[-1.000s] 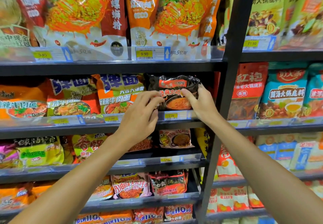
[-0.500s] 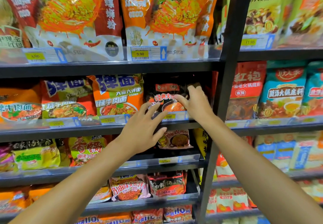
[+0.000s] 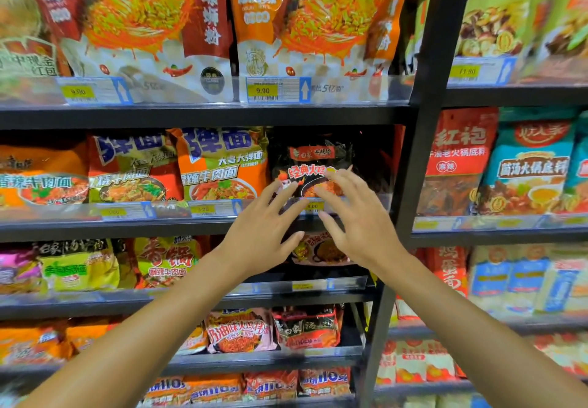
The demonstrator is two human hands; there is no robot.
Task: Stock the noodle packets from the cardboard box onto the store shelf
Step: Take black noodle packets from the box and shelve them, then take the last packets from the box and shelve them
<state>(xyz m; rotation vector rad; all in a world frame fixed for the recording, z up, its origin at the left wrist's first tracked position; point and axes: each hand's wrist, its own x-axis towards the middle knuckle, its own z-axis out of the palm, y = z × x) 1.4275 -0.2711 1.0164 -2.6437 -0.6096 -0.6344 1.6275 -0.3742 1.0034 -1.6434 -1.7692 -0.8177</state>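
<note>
A black noodle packet (image 3: 310,161) stands upright on the second shelf (image 3: 191,226), at its right end beside the dark upright post. My left hand (image 3: 264,232) hovers just below and in front of the packet, fingers spread, holding nothing. My right hand (image 3: 353,216) is beside it, fingers apart, its fingertips in front of the packet's lower right; whether they touch it I cannot tell. The cardboard box is out of view.
Orange noodle packets (image 3: 219,165) fill the same shelf to the left. Large orange pouches (image 3: 315,19) stand on the shelf above. More packets (image 3: 305,325) line the lower shelves. A black upright post (image 3: 410,185) separates a second bay holding red and teal bags (image 3: 528,165).
Both hands let go of the black packet and drew back from it toward me, fingers spreading. The packet now stands on the shelf by itself.
</note>
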